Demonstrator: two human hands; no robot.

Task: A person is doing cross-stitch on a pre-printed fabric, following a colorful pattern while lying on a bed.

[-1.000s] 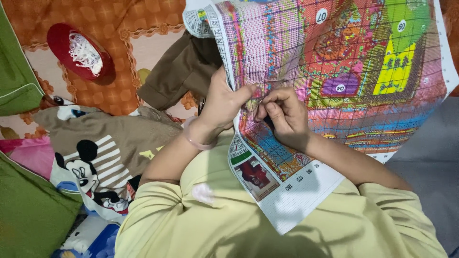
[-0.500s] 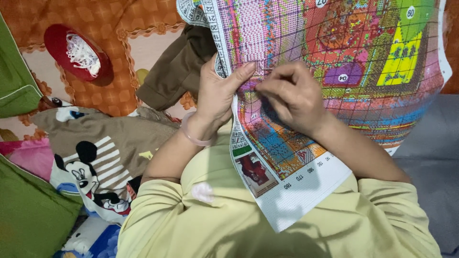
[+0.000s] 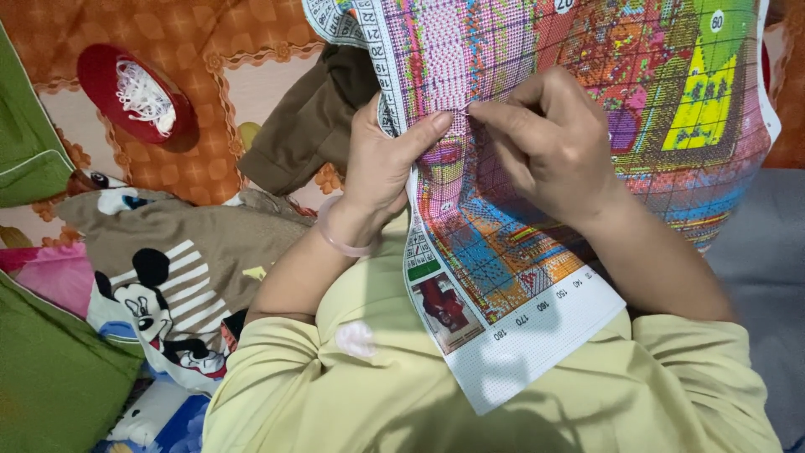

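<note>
Orange patterned floor mat (image 3: 168,33) underneath, multicoloured gridded cross-stitch canvas (image 3: 537,168) held up over the lap.

Left hand (image 3: 381,164) gripping the canvas's left edge, thumb pressed on top. Right hand (image 3: 549,138) pinching what looks like a thin needle (image 3: 464,110) at the canvas's pink patch. Mid-stitch, apparently; pulling thread through seems next, needing steady tension. Left of the canvas: red round dish (image 3: 134,96), brown cartoon-mouse cloth (image 3: 180,252).

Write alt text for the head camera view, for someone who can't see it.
Seen from above, a person's left hand grips the edge of a colourful gridded canvas while the right hand pinches a point on its face. A red dish of white thread sits on the patterned cloth beside them.
</note>
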